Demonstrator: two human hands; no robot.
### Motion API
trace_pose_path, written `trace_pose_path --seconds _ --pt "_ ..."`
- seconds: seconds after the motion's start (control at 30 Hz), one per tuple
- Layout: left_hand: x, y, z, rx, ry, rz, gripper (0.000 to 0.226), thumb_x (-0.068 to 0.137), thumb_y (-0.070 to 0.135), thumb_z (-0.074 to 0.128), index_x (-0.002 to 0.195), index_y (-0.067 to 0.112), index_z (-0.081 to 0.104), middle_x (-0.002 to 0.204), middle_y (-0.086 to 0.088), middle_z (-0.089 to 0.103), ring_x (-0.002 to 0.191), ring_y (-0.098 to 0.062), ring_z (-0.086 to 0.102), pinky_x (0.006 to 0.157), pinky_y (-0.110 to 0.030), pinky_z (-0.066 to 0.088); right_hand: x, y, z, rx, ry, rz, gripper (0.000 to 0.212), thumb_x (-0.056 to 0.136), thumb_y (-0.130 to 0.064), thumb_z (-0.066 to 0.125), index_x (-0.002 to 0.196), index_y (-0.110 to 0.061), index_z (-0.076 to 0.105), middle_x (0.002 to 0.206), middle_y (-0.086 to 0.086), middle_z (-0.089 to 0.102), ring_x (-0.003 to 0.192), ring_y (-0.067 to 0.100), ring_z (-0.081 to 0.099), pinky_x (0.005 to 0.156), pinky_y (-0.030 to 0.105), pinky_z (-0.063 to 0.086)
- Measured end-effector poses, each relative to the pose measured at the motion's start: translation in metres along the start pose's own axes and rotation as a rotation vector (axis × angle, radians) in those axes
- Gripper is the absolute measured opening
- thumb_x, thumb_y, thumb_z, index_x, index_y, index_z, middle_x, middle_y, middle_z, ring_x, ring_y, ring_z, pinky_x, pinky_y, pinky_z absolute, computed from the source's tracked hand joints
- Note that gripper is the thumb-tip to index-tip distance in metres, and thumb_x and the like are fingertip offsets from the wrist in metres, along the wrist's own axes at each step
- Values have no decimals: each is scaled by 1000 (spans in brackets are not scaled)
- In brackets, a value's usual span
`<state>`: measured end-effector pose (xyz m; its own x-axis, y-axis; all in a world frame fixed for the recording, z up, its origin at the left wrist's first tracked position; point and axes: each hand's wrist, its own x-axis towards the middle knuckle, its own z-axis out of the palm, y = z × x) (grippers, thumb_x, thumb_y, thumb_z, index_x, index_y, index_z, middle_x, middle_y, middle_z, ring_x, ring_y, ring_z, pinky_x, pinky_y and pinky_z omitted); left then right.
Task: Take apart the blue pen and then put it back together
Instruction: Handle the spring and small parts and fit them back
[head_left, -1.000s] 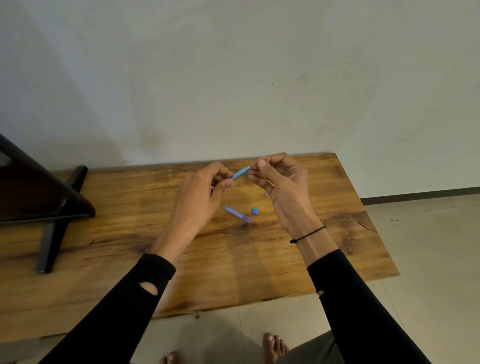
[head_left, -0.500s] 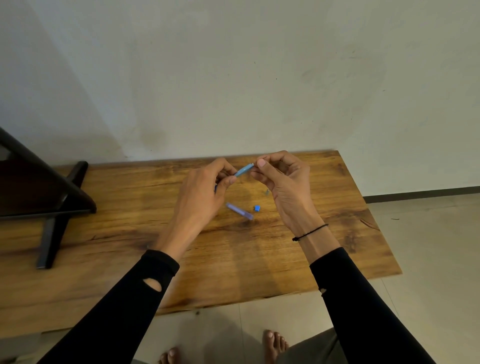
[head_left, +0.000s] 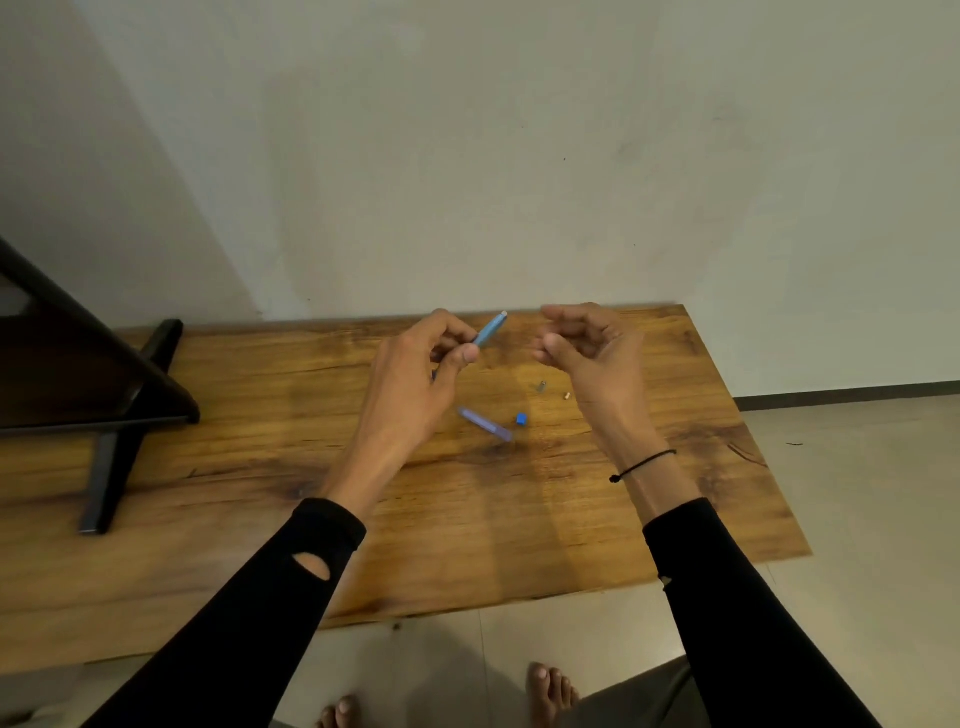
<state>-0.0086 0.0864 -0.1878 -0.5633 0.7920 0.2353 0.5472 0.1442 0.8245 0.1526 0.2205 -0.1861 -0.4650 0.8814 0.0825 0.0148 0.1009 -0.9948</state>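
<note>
A slim light-blue plastic pen barrel (head_left: 490, 329) is pinched between the thumb and fingers of the left hand (head_left: 415, 384), its free end tilted up and to the right above the long wooden table (head_left: 260, 467). The right hand (head_left: 592, 358) is held just beside it, apart from the barrel, with fingers loosely curled and thumb near the fingertips; whether anything small is held there cannot be told. On the table between the wrists are laid a translucent purple tube (head_left: 485, 424), a small blue cap (head_left: 521, 419), a tiny grey metal piece (head_left: 541, 386) and a small brass-coloured piece (head_left: 567, 396).
</note>
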Motion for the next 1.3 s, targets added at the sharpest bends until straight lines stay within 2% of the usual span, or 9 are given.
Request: trace_pose_path --seconds 0.17,0.3,0.43,0.6,0.67,0.77,0.9,1.03,1.3 --pt "2 -2 0 -29 -1 -11 5 102 22 74 104 27 73 90 25 77 94 5 75 82 -21 58 3 19 -30 -850 -67 -45 35 97 9 62 120 -13 76 116 6 72 104 26 70 86 42 61" --pt "0 0 -1 -25 -1 -2 9 103 23 74 102 31 70 91 25 77 95 5 75 80 -13 54 -1 29 -31 -1033 -197 -51 27 97 2 69 121 -11 75 120 11 66 104 35 69 89 52 60" --pt "-1 0 -1 -28 -15 15 6 102 22 75 105 27 72 95 21 78 96 2 76 84 -19 58 -3 33 -28 -1134 -202 -73 12 100 -1 65 102 -11 71 109 9 61 94 35 66 78 50 59" --pt "-2 1 -3 -11 -30 13 6 102 22 75 105 26 72 97 17 79 97 0 76 85 -18 56 -7 34 -25 -1224 -237 -128 18 102 -4 62 91 -17 57 102 4 58 89 31 62 69 44 54" --pt "-1 1 -3 21 -44 18 5 102 23 74 107 25 73 97 19 77 96 3 74 82 -12 52 -3 33 -25 -1148 -219 -88 15 102 -9 65 91 -17 60 98 2 63 89 27 64 69 39 51" --pt "-2 1 -3 121 -89 56 8 103 25 72 111 22 73 102 15 77 95 1 73 79 -11 51 3 18 -24 -650 -103 41 16 99 -7 73 89 -18 66 86 1 74 77 17 73 67 22 58" --pt "-4 3 -1 200 -124 97 7 104 21 72 111 20 72 105 8 80 96 -9 76 84 -32 63 1 -4 -16 -109 -64 71 5 96 -1 76 98 -5 74 91 16 78 81 22 79 79 32 67" --pt "-6 8 -1 252 -125 118 6 103 19 72 109 20 72 101 7 80 93 -11 76 82 -39 64 -5 -13 -8 -19 -114 27 6 98 4 72 103 7 71 101 27 76 97 35 80 85 45 68" --pt "-6 10 -1 301 -144 107 7 104 22 71 111 24 71 101 7 81 91 -14 77 79 -45 65 -8 -15 -6 -125 -177 -26 8 96 9 71 105 9 70 99 21 78 92 31 82 85 40 68"
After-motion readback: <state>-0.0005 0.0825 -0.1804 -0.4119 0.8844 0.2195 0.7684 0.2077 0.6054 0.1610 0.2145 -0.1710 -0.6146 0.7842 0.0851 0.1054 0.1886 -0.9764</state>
